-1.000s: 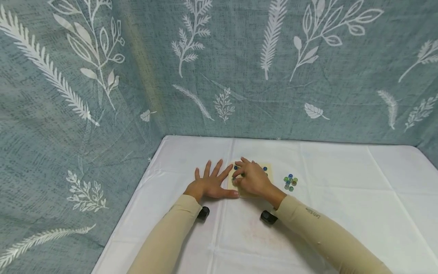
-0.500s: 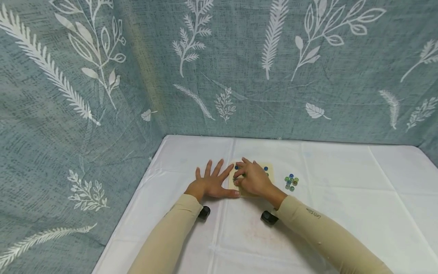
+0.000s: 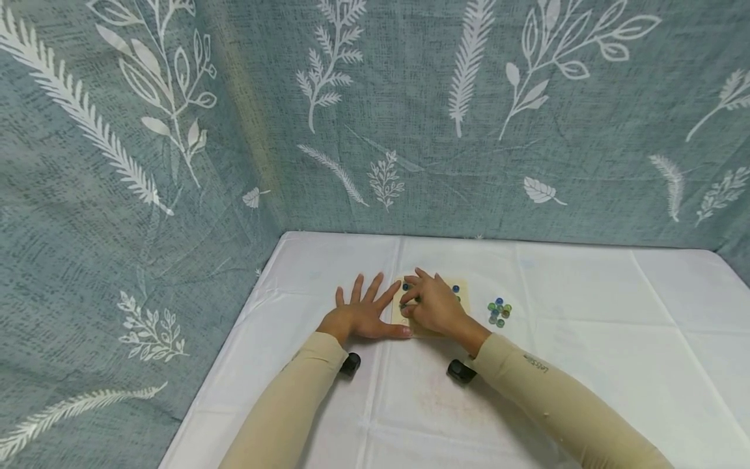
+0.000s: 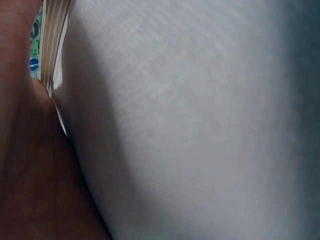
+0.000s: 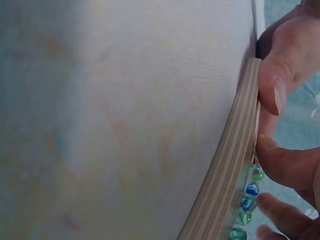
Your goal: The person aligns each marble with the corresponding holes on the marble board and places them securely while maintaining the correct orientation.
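Note:
A light wooden board (image 3: pixel 465 306) with glass marbles (image 3: pixel 456 288) on its top lies on the white cloth. My left hand (image 3: pixel 364 319) rests flat with fingers spread at the board's left side, thumb along its near left corner. Above the board, my right hand (image 3: pixel 432 305) bends down, thumb and forefinger together around a small marble (image 3: pixel 403 306) near the left edge; its other fingers reach forward. In the right wrist view, the board's layered edge (image 5: pixel 225 160) shows, with a row of green and blue marbles (image 5: pixel 248 202) beside the fingers. The right palm covers the board's middle.
A loose cluster of green, blue and clear marbles (image 3: pixel 499 301) lies on the cloth to the right of the board. Black wrist cameras (image 3: pixel 461 372) sit under both wrists. A patterned blue-green curtain (image 3: pixel 445 195) hangs behind the table and on its left.

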Demonstrator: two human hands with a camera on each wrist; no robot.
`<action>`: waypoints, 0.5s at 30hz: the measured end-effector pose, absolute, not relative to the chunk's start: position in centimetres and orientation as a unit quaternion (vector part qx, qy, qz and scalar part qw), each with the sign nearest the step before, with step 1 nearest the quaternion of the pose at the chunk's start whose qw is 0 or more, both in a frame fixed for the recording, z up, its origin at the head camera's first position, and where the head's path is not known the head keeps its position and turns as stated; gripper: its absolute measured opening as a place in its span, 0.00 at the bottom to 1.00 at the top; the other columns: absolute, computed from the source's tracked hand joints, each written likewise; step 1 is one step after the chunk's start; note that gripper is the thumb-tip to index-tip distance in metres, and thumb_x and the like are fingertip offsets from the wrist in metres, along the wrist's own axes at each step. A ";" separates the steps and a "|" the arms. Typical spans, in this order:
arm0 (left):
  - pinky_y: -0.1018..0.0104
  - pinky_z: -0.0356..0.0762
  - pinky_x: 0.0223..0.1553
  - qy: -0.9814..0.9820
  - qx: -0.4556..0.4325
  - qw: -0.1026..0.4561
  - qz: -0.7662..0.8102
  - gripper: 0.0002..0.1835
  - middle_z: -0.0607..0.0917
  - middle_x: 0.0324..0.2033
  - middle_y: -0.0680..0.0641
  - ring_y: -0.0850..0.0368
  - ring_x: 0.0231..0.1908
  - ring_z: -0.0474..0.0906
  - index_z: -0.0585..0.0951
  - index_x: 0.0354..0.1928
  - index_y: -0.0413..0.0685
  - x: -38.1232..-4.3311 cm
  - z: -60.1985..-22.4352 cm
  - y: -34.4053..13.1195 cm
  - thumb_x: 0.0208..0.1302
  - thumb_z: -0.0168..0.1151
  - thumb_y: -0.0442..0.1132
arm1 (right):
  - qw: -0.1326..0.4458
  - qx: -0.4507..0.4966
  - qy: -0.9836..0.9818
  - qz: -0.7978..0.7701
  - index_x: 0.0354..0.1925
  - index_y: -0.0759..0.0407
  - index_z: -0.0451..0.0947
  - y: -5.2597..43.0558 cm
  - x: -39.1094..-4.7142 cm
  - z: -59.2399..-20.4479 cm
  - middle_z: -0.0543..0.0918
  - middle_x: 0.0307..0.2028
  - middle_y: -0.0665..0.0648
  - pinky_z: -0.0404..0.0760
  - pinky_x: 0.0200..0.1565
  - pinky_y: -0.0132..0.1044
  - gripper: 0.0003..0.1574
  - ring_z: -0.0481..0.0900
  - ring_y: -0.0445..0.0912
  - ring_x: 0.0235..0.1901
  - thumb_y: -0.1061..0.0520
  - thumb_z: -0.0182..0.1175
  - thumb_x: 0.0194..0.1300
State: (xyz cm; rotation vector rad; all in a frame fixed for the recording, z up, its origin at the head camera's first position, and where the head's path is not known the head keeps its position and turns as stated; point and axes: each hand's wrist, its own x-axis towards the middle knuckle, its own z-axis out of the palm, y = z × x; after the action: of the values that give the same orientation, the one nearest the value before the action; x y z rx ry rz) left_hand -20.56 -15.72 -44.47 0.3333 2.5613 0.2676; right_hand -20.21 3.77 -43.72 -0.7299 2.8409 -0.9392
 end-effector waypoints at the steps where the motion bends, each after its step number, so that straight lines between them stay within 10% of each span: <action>1: 0.26 0.20 0.76 0.950 0.125 0.270 0.099 0.58 0.24 0.83 0.57 0.42 0.82 0.15 0.33 0.81 0.84 -20.5 -44.4 -15.7 0.57 0.52 0.85 | 0.033 -0.238 0.922 -0.303 0.41 0.57 0.93 3.8 -20.2 -43.8 0.79 0.68 0.64 0.55 0.77 0.69 0.08 0.61 0.62 0.80 0.58 0.74 0.63; 15: 0.27 0.19 0.76 0.948 0.126 0.272 0.104 0.60 0.22 0.83 0.57 0.42 0.81 0.12 0.32 0.81 0.84 -20.9 -44.8 -15.9 0.55 0.51 0.87 | 0.024 -0.266 0.927 -0.265 0.39 0.55 0.93 3.9 -20.5 -43.5 0.79 0.68 0.66 0.58 0.73 0.75 0.06 0.58 0.68 0.79 0.60 0.74 0.61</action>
State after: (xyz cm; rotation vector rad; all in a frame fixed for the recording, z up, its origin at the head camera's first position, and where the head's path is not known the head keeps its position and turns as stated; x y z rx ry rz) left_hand -20.85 -15.92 -44.78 0.3381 2.5522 0.2801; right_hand -20.53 3.86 -43.53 -0.8221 2.8668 -0.8208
